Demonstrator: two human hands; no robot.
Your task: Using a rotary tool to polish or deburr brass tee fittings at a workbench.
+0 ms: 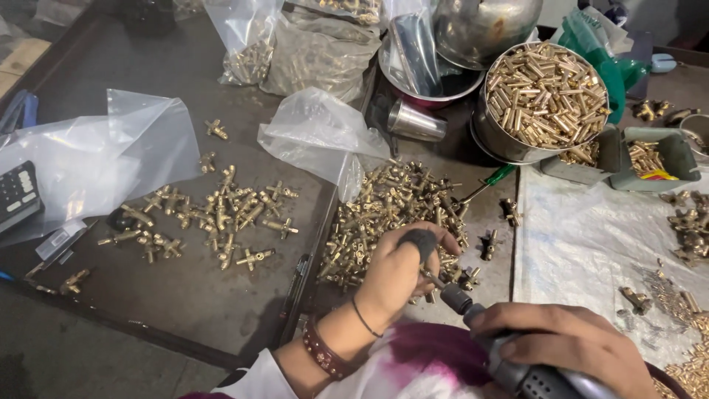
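Note:
My left hand (399, 270) is curled over the near edge of a heap of small brass fittings (384, 214), pinching something small that the fingers hide; its thumb wears a dark cover. My right hand (569, 343) grips a grey hand-held rotary tool (517, 366), whose thin bit reaches up-left to the fingertips of the left hand. A second, spread-out group of brass cross-shaped fittings (214, 214) lies on the dark tray to the left.
A round metal tin full of brass tubes (545, 96) stands at the back right, with grey bins (653, 159) beside it. Clear plastic bags (317, 133) lie across the back and left. A white sheet (591, 236) with more brass parts covers the right.

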